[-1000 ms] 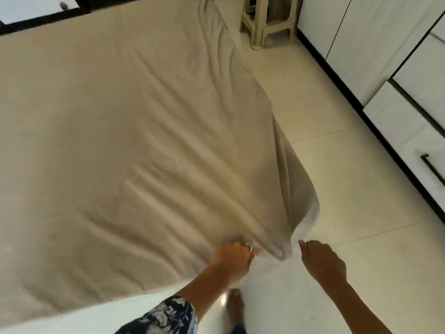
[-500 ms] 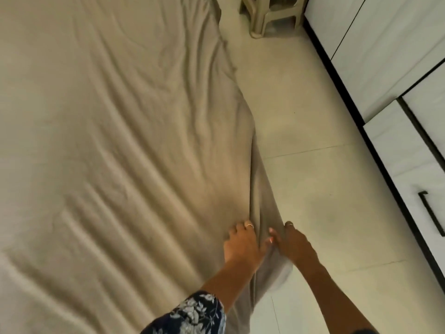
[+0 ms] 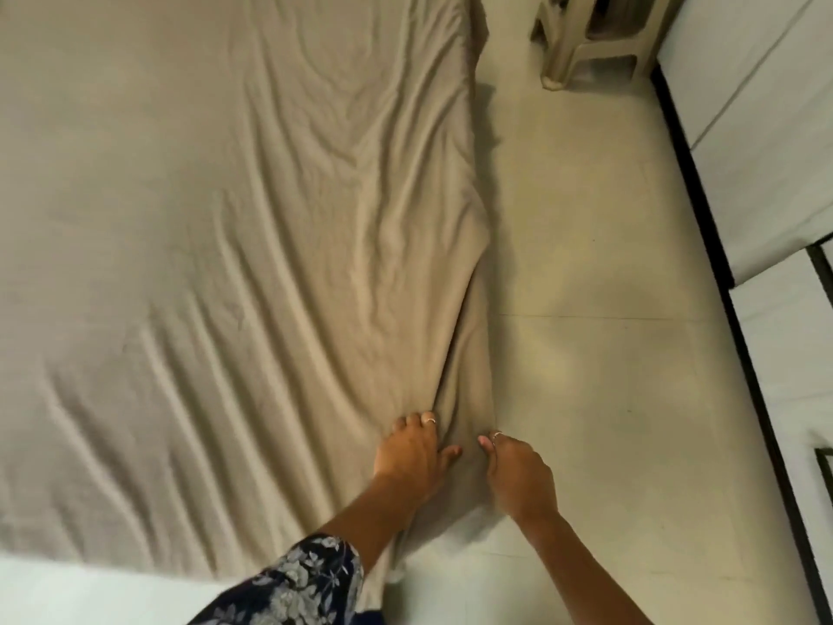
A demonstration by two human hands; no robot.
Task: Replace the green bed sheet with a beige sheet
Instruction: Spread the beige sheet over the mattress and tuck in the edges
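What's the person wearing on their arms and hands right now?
The left arm has a dark navy short sleeve printed with pale flowers; the right arm is bare as far as shown. Each hand, left and right, wears a thin ring.

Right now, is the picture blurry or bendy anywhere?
Head view: the beige sheet and both hands look a bit soft, the wardrobe's black edge bows from the wide lens, and soft shadow falls on the floor beside the bed.
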